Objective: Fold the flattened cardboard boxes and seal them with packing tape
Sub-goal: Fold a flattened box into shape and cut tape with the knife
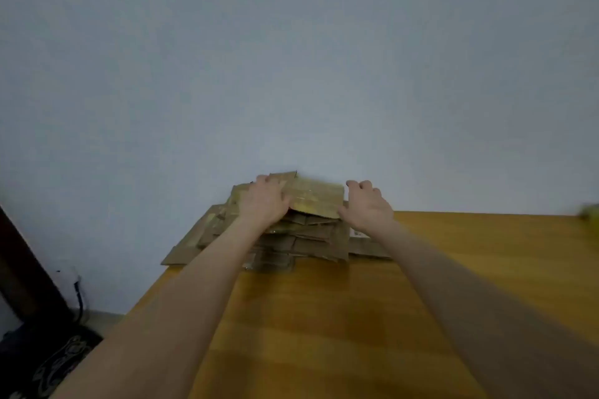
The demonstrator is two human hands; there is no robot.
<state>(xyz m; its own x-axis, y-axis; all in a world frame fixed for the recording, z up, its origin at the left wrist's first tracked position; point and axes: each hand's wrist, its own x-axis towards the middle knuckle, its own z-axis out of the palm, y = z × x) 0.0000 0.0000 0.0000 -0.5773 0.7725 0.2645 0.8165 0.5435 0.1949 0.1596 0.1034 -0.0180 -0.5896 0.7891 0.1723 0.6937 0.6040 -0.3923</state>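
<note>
A stack of flattened brown cardboard boxes (pixel 311 236) lies at the far left corner of the wooden table (pixel 356 317), against the wall. The top flattened box (pixel 319 199) is tilted up a little at its near edge. My left hand (pixel 267 199) lies over its left part, fingers spread forward and the thumb at its near edge. At the top box's right edge, my right hand (pixel 368 206) has its fingers curled over the far side. The picture is blurred, so the exact grip is unclear. No tape is in view.
A plain pale wall rises right behind the stack. A blurred yellow-green object (pixel 590 212) sits at the table's far right edge. Left of the table, on the floor, are a dark mat (pixel 58 363), a dark post and a cable.
</note>
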